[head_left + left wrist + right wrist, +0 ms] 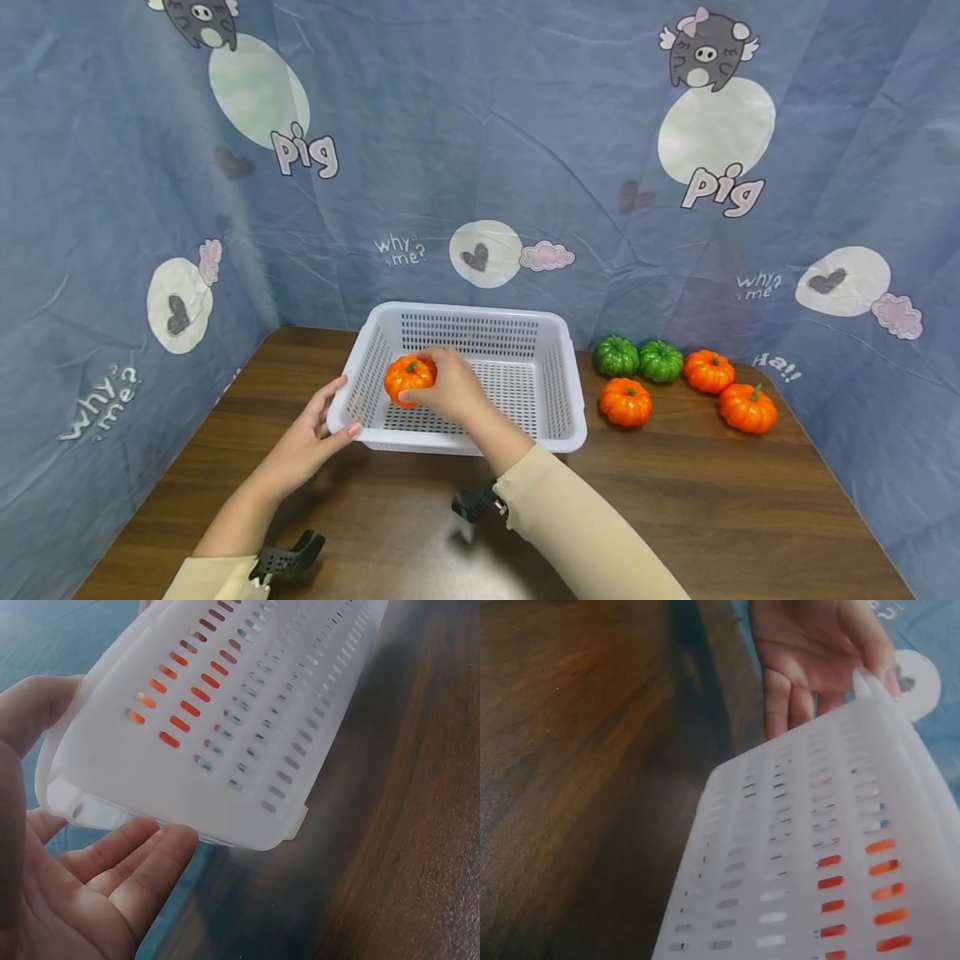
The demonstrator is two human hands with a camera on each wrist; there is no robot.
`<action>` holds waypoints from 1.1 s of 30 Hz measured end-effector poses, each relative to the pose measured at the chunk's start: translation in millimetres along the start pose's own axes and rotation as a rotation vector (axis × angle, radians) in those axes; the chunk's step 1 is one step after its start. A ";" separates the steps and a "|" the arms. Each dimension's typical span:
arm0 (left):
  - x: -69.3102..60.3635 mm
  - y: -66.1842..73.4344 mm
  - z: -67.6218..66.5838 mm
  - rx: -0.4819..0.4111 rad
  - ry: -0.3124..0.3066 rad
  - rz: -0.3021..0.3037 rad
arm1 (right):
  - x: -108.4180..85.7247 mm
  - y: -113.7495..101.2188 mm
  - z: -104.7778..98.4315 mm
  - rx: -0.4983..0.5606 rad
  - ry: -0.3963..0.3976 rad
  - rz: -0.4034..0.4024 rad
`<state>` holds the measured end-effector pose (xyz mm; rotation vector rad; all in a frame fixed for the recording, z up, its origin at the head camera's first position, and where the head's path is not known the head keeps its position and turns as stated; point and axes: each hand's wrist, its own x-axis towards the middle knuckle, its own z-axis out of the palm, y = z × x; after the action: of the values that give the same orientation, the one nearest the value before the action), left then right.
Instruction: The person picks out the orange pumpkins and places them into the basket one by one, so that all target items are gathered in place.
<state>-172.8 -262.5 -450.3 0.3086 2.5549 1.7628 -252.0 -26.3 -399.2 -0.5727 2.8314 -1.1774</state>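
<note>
Right hand (453, 390): grip closed round a glossy, ribbed orange pumpkin with a green stem (408, 382), thumb on the near side, fingers across the far side.
Held pumpkin: inside, at the left end of a white, rectangular, slotted plastic basket (420, 438); whether it touches the floor there cannot be told.
Pumpkin's feel: probably light and hard-shelled, with a slick skin that could slip or roll from a loose pinch.
Pumpkin's best hold: round the widest ribs from opposite sides; the stem looks too small to lift by.
Left hand (306, 442): grip grasping the basket's near left corner, thumb on the near side, fingers at the left side.
Basket's feel: likely light, with thin walls that may flex; the rim seems the firmest place to hold, and a bump could slide it.
Brown wood-grain tabletop (390, 508): right of the basket, two shiny green ribbed pumpkins (661, 362) side by side, with three loose orange pumpkins (626, 402) near them.
Backdrop: blue printed cloth (480, 108) behind everything.
</note>
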 end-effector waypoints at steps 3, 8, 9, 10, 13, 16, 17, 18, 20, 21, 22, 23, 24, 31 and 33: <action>0.0 -0.8 -0.1 -0.001 0.001 0.001 | 2.6 0.6 4.7 0.005 -0.029 0.007; 1.5 -0.3 -0.6 -0.006 -0.006 0.002 | 8.1 5.4 10.2 0.039 -0.064 0.027; 1.5 -0.3 -0.8 -0.008 -0.006 0.003 | 9.3 6.3 11.5 0.038 -0.072 0.029; 1.5 -0.4 -1.2 -0.006 -0.005 0.004 | 10.4 7.0 12.8 0.029 -0.080 0.034; 0.9 -1.3 -1.8 0.009 0.000 0.006 | 12.4 8.2 16.4 -0.022 -0.108 0.051; 0.5 -2.6 -1.4 0.028 0.004 0.001 | 12.3 8.4 18.7 -0.074 -0.141 0.079; 0.3 -3.0 -1.0 0.032 0.000 0.002 | 11.8 8.5 19.2 -0.087 -0.150 0.088; 0.2 -3.7 -0.6 0.035 0.000 -0.001 | 11.3 8.8 19.6 -0.099 -0.158 0.098; 0.4 -3.6 -0.4 0.037 -0.001 0.001 | 11.1 9.1 20.1 -0.115 -0.168 0.115; 0.6 -3.8 -0.3 0.040 -0.001 0.002 | 10.9 9.5 20.2 -0.118 -0.170 0.125; 0.8 -3.8 -0.1 0.041 0.001 0.003 | 10.8 9.9 20.3 -0.119 -0.172 0.133; 1.0 -4.0 0.1 0.042 0.001 0.005 | 10.6 10.4 20.3 -0.118 -0.170 0.142; 1.3 -4.1 0.4 0.039 0.004 0.003 | 10.6 10.7 20.2 -0.112 -0.168 0.154; -0.6 -6.2 0.2 0.018 0.003 0.004 | 8.6 8.4 20.1 -0.073 -0.153 0.193; -0.5 -5.3 0.3 0.018 0.004 0.002 | 8.7 8.5 19.9 -0.079 -0.153 0.182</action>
<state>-173.1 -264.2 -455.4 0.3089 2.5754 1.7442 -259.7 -37.4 -418.2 -0.3797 2.7412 -0.9527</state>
